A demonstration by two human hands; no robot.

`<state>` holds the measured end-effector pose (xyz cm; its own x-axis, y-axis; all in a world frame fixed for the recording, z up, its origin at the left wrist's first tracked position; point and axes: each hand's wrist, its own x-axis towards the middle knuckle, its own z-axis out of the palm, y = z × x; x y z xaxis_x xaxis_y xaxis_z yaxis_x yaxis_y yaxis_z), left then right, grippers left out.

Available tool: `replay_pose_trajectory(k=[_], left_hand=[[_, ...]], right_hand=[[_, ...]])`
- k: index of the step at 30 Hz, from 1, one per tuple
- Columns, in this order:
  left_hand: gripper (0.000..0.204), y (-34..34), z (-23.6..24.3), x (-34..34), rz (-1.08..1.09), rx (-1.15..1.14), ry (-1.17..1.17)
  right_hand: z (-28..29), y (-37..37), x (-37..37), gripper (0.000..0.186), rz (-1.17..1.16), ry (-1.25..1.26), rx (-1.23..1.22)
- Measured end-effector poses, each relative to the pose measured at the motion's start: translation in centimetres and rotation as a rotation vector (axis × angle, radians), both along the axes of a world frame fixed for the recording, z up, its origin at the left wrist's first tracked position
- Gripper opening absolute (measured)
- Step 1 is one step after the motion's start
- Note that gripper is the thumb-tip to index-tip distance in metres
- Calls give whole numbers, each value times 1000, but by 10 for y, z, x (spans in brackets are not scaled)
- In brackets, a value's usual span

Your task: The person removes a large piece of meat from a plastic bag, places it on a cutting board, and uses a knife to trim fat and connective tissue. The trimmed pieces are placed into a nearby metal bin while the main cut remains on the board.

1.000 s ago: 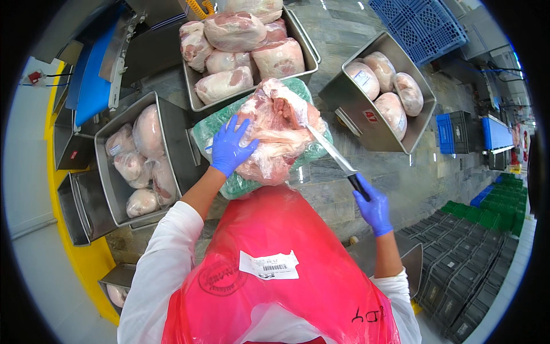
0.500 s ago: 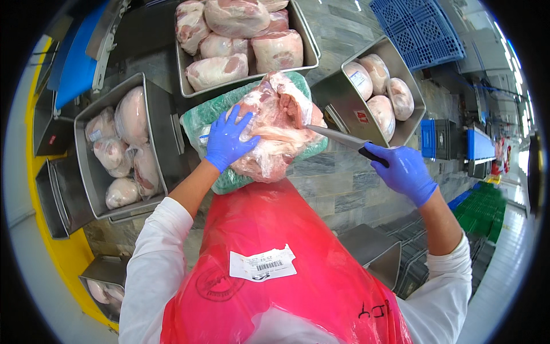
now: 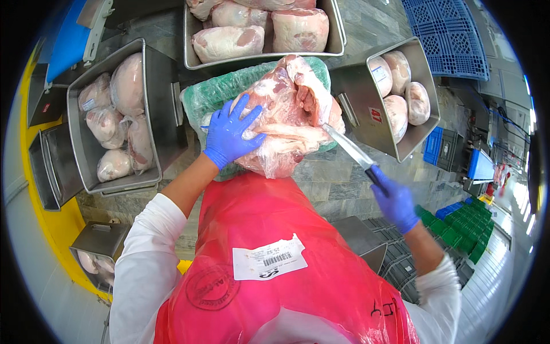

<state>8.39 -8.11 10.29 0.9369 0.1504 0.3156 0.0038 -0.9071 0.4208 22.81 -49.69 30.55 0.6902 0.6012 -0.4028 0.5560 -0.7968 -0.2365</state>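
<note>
A large raw piece of meat (image 3: 281, 150) lies on a green crate (image 3: 213, 90) wrapped in clear plastic film. Spread flat with fingers apart, my left hand (image 3: 232, 135) presses on the meat's left side, over some of the film. My right hand (image 3: 395, 198), a little blurred, is closed round the dark handle of a long knife (image 3: 350, 148). The blade slants up and left, and its tip touches the meat's right edge, beside a cut flap of darker flesh (image 3: 309, 102). Both hands wear blue gloves.
Steel tubs holding wrapped pieces of meat stand at the far side (image 3: 263, 58), left (image 3: 76, 135) and right (image 3: 431, 123). A smaller tub (image 3: 117, 232) sits lower left. Blue pallet (image 3: 452, 40) at far right; green crates (image 3: 458, 229) and grey crates (image 3: 401, 258) at lower right.
My right hand has come nearer to me, so the knife now slants more steeply with its handle lower. My left hand stays on the meat. The whole view has shifted slightly.
</note>
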Motion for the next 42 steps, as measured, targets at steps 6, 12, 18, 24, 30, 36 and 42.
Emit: replay_pose_trajectory(k=[6,12,18,24,30,36,42], left_hand=[[71,5,1,0,-34,29,22],[68,5,0,4,-57,100,-30],[68,0,-10,1,-27,84,-73],[60,-9,5,0,-28,196,-117],[52,-31,3,14,55,-30,-134],[55,-66,16,37,237,-199,-10],[51,-80,14,80,337,-348,283]], right_hand=[[-154,-61,-64,57,-250,49,461],[-240,-61,-118,56,-508,140,523],[-295,9,-151,60,-531,2,857],[-267,-9,-151,60,-602,271,917],[-191,-33,-157,55,-693,316,882],[-139,-50,-172,57,-656,226,689],[-112,-33,-184,58,-580,88,698]])
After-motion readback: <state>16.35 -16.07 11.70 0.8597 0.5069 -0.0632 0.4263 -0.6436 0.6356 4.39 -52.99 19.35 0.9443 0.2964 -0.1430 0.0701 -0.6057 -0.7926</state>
